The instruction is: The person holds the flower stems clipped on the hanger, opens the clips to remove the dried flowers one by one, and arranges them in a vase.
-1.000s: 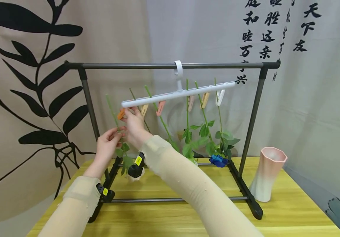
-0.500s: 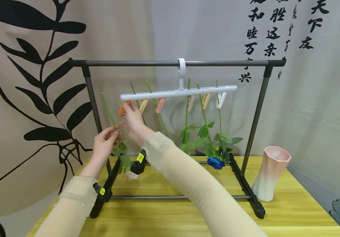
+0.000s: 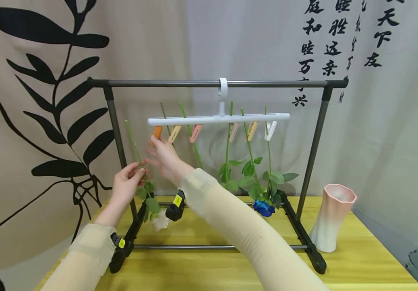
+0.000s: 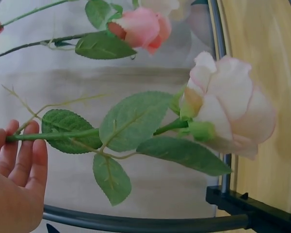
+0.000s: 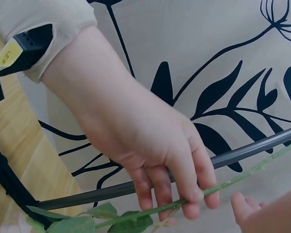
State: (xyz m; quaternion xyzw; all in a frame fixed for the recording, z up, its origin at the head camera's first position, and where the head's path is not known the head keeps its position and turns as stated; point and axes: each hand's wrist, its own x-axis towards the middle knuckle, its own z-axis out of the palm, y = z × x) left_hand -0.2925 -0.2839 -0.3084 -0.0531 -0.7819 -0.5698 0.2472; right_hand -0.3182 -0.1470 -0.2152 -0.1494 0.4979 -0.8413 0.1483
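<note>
A pale pink rose [image 4: 233, 107] hangs bloom-down on a green leafy stem [image 3: 132, 139], at the left of the rack in the head view. My left hand [image 3: 127, 182] pinches this stem partway up; in the right wrist view the same left hand [image 5: 160, 141] has thumb and fingertips on it. The stem's cut end points up, left of the white hanger bar [image 3: 194, 120]. An orange clothespin [image 3: 157, 131] hangs from the bar's left end. My right hand [image 3: 169, 159] pinches the clothespin's lower end between thumb and finger, its other fingers spread.
Several more clothespins, among them a pink one [image 3: 196, 133], hold stems along the bar. A blue rose [image 3: 264, 208] hangs at right and a pink rose [image 4: 140, 30] near the pale one. The dark metal rack [image 3: 180, 84] stands on a wooden table beside a pink-white vase [image 3: 332, 218].
The hanger bar has swung from tilted, left end low, to level. The orange clothespin now hangs more upright in my right hand. My left hand keeps its hold on the stem.
</note>
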